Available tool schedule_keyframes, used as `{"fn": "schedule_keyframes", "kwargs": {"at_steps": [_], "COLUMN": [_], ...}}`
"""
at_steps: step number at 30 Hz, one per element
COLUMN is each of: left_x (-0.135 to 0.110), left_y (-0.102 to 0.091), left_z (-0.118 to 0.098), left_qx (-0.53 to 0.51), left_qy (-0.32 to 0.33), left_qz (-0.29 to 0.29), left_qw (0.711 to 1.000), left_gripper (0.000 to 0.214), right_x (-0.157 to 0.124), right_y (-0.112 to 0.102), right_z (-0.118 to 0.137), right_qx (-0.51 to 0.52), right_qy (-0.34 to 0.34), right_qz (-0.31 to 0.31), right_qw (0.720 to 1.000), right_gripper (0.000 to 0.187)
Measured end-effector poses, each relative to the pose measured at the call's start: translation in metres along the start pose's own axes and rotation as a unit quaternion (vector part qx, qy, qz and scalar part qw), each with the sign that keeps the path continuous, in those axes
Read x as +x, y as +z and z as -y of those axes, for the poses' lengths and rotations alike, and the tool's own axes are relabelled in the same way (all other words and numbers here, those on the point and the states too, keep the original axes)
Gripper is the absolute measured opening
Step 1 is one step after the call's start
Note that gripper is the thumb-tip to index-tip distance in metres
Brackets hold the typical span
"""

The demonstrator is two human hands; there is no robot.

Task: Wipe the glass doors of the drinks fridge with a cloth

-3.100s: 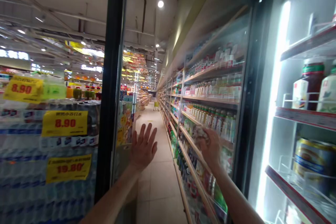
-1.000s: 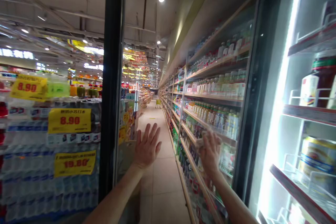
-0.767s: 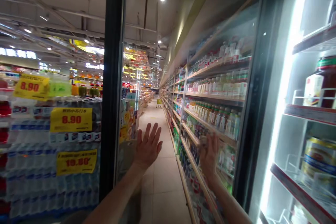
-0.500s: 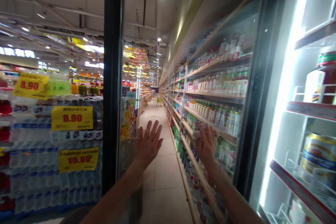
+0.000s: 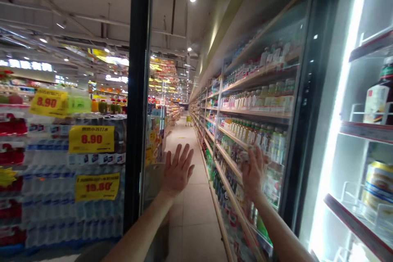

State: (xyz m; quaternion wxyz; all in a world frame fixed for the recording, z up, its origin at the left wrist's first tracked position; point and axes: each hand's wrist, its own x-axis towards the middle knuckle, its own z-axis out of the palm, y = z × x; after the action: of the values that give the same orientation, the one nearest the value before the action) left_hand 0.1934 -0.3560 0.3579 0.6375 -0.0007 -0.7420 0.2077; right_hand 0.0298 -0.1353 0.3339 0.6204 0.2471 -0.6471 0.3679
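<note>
A glass cooler door (image 5: 139,102) with a dark frame stands swung out in front of me. My left hand (image 5: 178,171) lies flat against its pane, fingers spread, holding nothing. Farther right on the same pane is my right hand (image 5: 254,172), its fingers pressed over a pale, crumpled cloth (image 5: 244,156). Only the cloth's edge shows beside the fingers; the rest is hidden under the hand. Through the glass, shelves of bottled drinks (image 5: 242,131) run behind the right hand.
To the right is the lit cooler interior, with a wire-fronted shelf (image 5: 359,225), a can (image 5: 379,186) and a dark bottle (image 5: 379,94). On the left stand stacked water bottles (image 5: 73,221) with yellow price signs (image 5: 91,139). A tiled aisle (image 5: 192,200) leads away beyond the glass.
My right hand has moved a little to the right and upward relative to the shelves behind the glass, with the cloth. My left hand stays on the pane. The view has shifted slightly left.
</note>
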Motion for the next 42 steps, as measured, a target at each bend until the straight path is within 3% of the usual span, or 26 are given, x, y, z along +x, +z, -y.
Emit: {"fn": "schedule_keyframes", "kwargs": {"at_steps": [2, 4, 6, 8, 10, 11, 13, 15, 17, 19, 22, 24, 25, 27, 30, 32, 33, 35, 37, 39, 40, 42], "left_x": [0.0, 0.0, 0.0, 0.0, 0.001, 0.001, 0.002, 0.002, 0.001, 0.0, -0.001, -0.001, 0.0, 0.0, 0.001, 0.002, 0.002, 0.0, -0.001, -0.003, -0.004, -0.005], "left_y": [-0.001, -0.001, -0.001, -0.001, -0.002, -0.002, -0.002, -0.001, 0.001, 0.003, 0.006, 0.006, 0.005, 0.004, 0.002, 0.002, 0.002, 0.003, 0.005, 0.006, 0.007, 0.007], "left_z": [-0.001, -0.001, 0.0, 0.001, 0.001, 0.001, 0.0, -0.001, -0.001, 0.0, 0.003, 0.005, 0.005, 0.005, 0.003, 0.002, 0.001, 0.001, 0.002, 0.002, 0.003, 0.003], "left_qx": [-0.003, -0.004, -0.003, -0.002, -0.005, -0.008, -0.013, -0.019, -0.026, -0.029, -0.024, -0.021, -0.019, -0.015, -0.01, -0.006, -0.004, -0.003, -0.009, -0.018, -0.02, -0.02], "left_qy": [0.0, 0.0, 0.003, 0.005, 0.005, 0.005, 0.003, 0.001, -0.004, -0.009, -0.003, 0.001, 0.001, 0.0, 0.005, 0.005, 0.005, -0.003, -0.01, -0.016, -0.017, -0.014], "left_qz": [-0.003, -0.002, -0.002, -0.005, -0.011, -0.013, -0.018, -0.021, -0.026, -0.03, -0.029, -0.027, -0.024, -0.021, -0.02, -0.02, -0.019, -0.013, -0.006, -0.003, -0.002, 0.001], "left_qw": [1.0, 1.0, 1.0, 1.0, 1.0, 1.0, 1.0, 1.0, 0.999, 0.999, 0.999, 0.999, 1.0, 1.0, 1.0, 1.0, 1.0, 1.0, 1.0, 1.0, 1.0, 1.0], "left_gripper": [0.045, 0.046, 0.046, 0.045, 0.045, 0.046, 0.048, 0.05, 0.053, 0.056, 0.059, 0.059, 0.058, 0.054, 0.046, 0.043, 0.042, 0.042, 0.044, 0.046, 0.046, 0.048], "right_x": [0.006, 0.004, -0.006, -0.015, -0.015, -0.01, 0.008, 0.031, 0.046, 0.046, 0.021, 0.002, -0.003, -0.002, 0.027, 0.045, 0.049, 0.04, 0.015, -0.009, -0.015, -0.007], "right_y": [-0.003, -0.002, 0.001, 0.003, 0.001, -0.002, -0.01, -0.017, -0.018, -0.011, 0.003, 0.008, 0.008, 0.004, -0.002, 0.0, 0.002, 0.007, 0.013, 0.016, 0.017, 0.019], "right_z": [-0.017, -0.013, 0.003, 0.014, 0.006, -0.006, -0.037, -0.064, -0.068, -0.045, 0.016, 0.043, 0.047, 0.034, -0.007, -0.018, -0.014, 0.012, 0.051, 0.081, 0.089, 0.088], "right_qx": [-0.019, -0.015, 0.007, 0.029, 0.031, 0.022, -0.004, -0.027, -0.037, -0.027, 0.016, 0.042, 0.047, 0.04, 0.011, 0.002, 0.003, 0.018, 0.045, 0.066, 0.068, 0.06], "right_qy": [0.13, 0.15, 0.039, -0.101, -0.15, -0.121, 0.012, 0.144, 0.2, 0.152, -0.059, -0.21, -0.251, -0.253, -0.078, 0.039, 0.065, 0.028, -0.097, -0.228, -0.264, -0.265], "right_qz": [-0.059, -0.061, 0.012, 0.093, 0.114, 0.099, 0.027, -0.05, -0.094, -0.074, 0.036, 0.123, 0.144, 0.129, 0.005, -0.072, -0.087, -0.056, 0.026, 0.095, 0.111, 0.101], "right_qw": [0.99, 0.987, 0.999, 0.99, 0.982, 0.987, 1.0, 0.988, 0.975, 0.985, 0.997, 0.969, 0.956, 0.958, 0.997, 0.997, 0.994, 0.998, 0.994, 0.967, 0.956, 0.957], "right_gripper": [0.048, 0.05, 0.05, 0.049, 0.049, 0.048, 0.047, 0.05, 0.051, 0.05, 0.049, 0.05, 0.05, 0.051, 0.051, 0.05, 0.05, 0.051, 0.052, 0.053, 0.054, 0.054]}}
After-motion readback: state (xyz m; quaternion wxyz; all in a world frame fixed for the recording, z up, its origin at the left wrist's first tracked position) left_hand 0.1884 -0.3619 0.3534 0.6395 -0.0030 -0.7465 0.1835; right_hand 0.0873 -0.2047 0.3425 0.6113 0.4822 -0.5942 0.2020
